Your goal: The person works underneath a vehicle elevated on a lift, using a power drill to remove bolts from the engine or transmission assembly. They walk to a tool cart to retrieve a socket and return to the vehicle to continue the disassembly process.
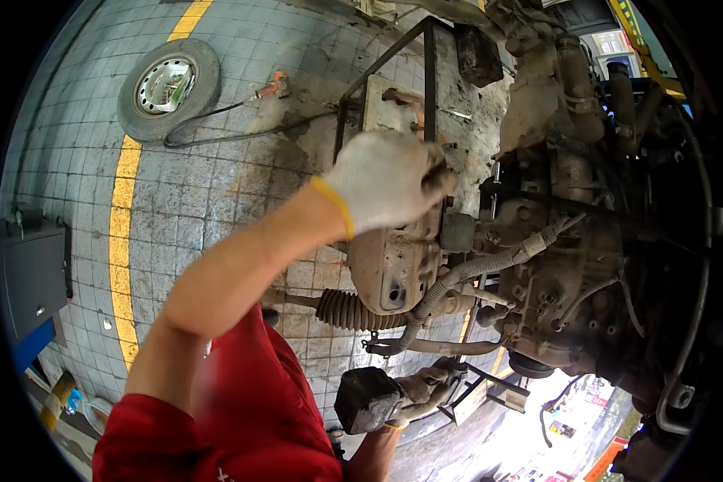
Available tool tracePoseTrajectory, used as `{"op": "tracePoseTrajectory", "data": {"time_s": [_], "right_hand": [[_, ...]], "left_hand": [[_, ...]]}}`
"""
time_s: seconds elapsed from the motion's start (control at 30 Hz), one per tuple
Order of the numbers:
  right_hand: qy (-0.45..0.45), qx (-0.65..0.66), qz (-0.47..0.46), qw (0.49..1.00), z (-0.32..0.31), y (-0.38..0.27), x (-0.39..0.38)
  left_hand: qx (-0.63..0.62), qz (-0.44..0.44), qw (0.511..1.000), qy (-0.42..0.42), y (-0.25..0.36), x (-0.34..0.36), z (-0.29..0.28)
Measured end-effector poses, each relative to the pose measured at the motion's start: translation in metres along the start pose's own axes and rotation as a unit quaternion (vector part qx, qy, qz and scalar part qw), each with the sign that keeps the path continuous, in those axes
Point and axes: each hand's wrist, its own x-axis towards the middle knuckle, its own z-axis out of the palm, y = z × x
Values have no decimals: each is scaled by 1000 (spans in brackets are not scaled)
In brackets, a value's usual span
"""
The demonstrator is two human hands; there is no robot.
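Note:
My left hand [381, 177], in a pale glove with a yellow cuff, reaches over a dirty metal oil pan [390, 265] beside a grimy engine assembly [530, 297]. Its fingers are curled and slightly blurred, closed around something I cannot make out. Lower down, my right hand [422, 390], also gloved, grips a cordless power tool with a black battery pack [368, 399]. A ribbed rubber boot [345, 309] and a corrugated hose [478, 265] lie between the two hands, along the assembly.
A black metal frame [430, 72] stands behind the assembly. On the tiled floor are a spare wheel [140, 120], an orange-ended tool [277, 84] with a hose, and a yellow painted line [122, 209]. A grey cabinet [32, 273] stands at left.

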Motion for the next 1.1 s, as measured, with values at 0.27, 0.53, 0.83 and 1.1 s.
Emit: {"op": "tracePoseTrajectory", "data": {"time_s": [0.27, 0.53, 0.83, 1.1], "right_hand": [[10, -55, 20, 998, -9, 1, 9], [52, -10, -60, 997, 14, 3, 15], [82, -9, -97, 992, 5, -1, 16], [29, 21, -69, 997, 12, 4, 18]], "left_hand": [[87, 138, 966, -199, -7, 118, 11], [90, 156, 935, -307, 33, 80, 0], [106, 163, 935, -296, 29, 84, 12], [114, 157, 935, -296, 34, 81, 7]]}}
